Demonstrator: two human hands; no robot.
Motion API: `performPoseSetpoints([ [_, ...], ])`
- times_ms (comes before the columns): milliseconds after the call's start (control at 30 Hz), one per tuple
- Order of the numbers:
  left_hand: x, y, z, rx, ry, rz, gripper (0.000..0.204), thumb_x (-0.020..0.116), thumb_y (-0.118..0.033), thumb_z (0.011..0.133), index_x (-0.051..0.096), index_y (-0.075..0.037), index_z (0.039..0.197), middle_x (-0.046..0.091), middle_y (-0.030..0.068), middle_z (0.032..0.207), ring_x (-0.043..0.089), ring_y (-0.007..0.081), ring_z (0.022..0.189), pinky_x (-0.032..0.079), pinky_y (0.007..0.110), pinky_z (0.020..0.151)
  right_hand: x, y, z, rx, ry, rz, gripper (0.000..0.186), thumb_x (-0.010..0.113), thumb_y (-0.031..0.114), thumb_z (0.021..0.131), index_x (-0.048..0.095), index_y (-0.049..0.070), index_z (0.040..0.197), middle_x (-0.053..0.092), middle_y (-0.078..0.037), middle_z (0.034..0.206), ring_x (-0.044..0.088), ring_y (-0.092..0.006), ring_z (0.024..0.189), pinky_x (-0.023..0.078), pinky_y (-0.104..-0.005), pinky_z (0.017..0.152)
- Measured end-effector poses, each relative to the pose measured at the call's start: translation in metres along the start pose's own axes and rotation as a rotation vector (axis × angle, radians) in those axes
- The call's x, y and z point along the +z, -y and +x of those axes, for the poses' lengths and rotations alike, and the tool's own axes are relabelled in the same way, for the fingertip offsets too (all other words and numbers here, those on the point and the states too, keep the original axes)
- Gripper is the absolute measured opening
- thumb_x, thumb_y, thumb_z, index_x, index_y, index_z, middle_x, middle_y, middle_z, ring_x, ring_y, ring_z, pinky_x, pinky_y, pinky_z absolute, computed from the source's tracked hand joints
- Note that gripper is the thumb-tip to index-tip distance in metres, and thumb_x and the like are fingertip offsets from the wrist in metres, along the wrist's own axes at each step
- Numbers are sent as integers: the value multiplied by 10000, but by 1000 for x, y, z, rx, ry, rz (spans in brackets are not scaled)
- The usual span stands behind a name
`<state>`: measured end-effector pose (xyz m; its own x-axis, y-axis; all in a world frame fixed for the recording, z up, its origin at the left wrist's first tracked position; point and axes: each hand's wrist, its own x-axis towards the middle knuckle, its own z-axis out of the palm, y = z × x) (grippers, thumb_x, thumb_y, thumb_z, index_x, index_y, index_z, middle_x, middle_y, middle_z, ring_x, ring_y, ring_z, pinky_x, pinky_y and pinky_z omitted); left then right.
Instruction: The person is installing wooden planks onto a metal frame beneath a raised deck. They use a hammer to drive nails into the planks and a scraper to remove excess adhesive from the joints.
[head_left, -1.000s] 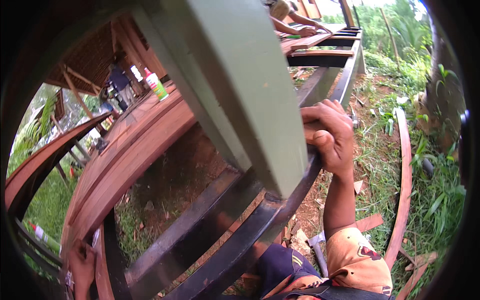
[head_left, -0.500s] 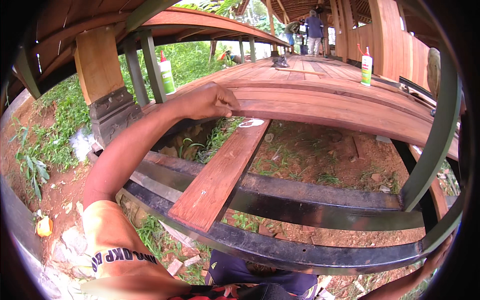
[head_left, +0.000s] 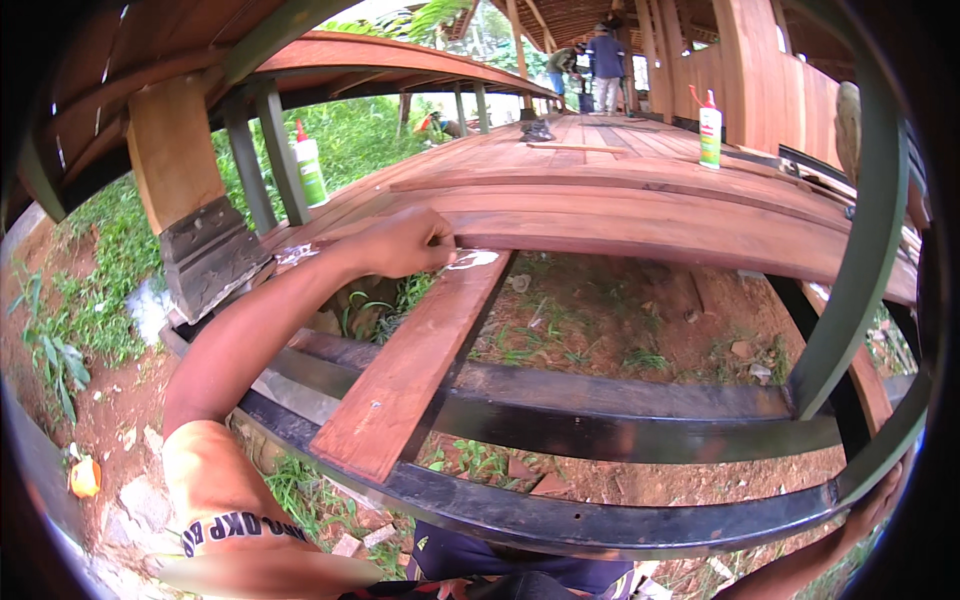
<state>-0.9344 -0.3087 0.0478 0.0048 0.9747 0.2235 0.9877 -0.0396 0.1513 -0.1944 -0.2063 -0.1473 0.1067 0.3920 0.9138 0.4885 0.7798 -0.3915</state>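
Observation:
My left hand (head_left: 415, 242) is closed at the front edge of a long reddish wooden plank (head_left: 640, 228), its fingers curled against the edge. Just beside the fingertips, white glue (head_left: 472, 260) is smeared on the far end of a short wooden board (head_left: 400, 375). That board lies across two black metal beams (head_left: 620, 395), and the plank's edge meets its far end. At the lower right, my right hand (head_left: 880, 497) grips the outer side of the metal frame (head_left: 890, 445); part of it is hidden.
A glue bottle (head_left: 310, 170) with a red nozzle stands at left, another glue bottle (head_left: 710, 135) on the deck (head_left: 590, 150) at right. Soil and grass show through the frame's gaps. A wooden post (head_left: 175, 150) rises at left. Two people (head_left: 604, 70) work far back.
The view has shifted slightly, so the deck and bottles sit further left and lower. My left hand stays at the plank's edge, its fingers looking more curled. My right hand keeps its place on the frame.

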Motion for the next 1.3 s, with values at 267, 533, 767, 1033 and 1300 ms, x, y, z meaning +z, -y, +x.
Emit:
performPoseSetpoints([
  [267,1,-10,4,-36,12,34,220,662,-207,969,646,-1,892,588,88,725,562,211,687,436,410,637,26,47,8,-42,-84,-160,748,362,545,1100,571,-141,1312,636,-217,1230,607,-307,1140,435,-393,1012],
  [533,-6,-6,9,-209,185,-83,228,631,-204,949,637,2,851,540,35,688,500,126,679,406,382,596,31,53,9,-64,-103,-188,795,386,579,1083,580,-158,1310,633,-263,1260,593,-368,1208,392,-452,1089],
  [767,-13,-14,14,-67,212,82,166,689,-175,970,643,-24,920,560,-2,745,521,117,731,421,354,655,28,53,8,-45,-89,-200,796,397,578,1078,583,-162,1306,642,-271,1270,582,-372,1236,364,-476,1122],
  [1033,-29,2,21,8,360,-73,166,740,-164,915,687,-16,968,650,25,824,589,135,788,480,338,731,32,51,10,-73,-127,-194,782,396,575,1082,579,-152,1304,634,-242,1239,583,-339,1198,393,-442,1078],
  [1300,-36,-5,36,42,432,39,174,742,-121,864,729,5,983,711,53,830,643,122,776,503,325,709,29,47,9,-17,-117,-149,772,394,569,1087,579,-150,1300,624,-232,1243,590,-325,1178,415,-422,1049],
])
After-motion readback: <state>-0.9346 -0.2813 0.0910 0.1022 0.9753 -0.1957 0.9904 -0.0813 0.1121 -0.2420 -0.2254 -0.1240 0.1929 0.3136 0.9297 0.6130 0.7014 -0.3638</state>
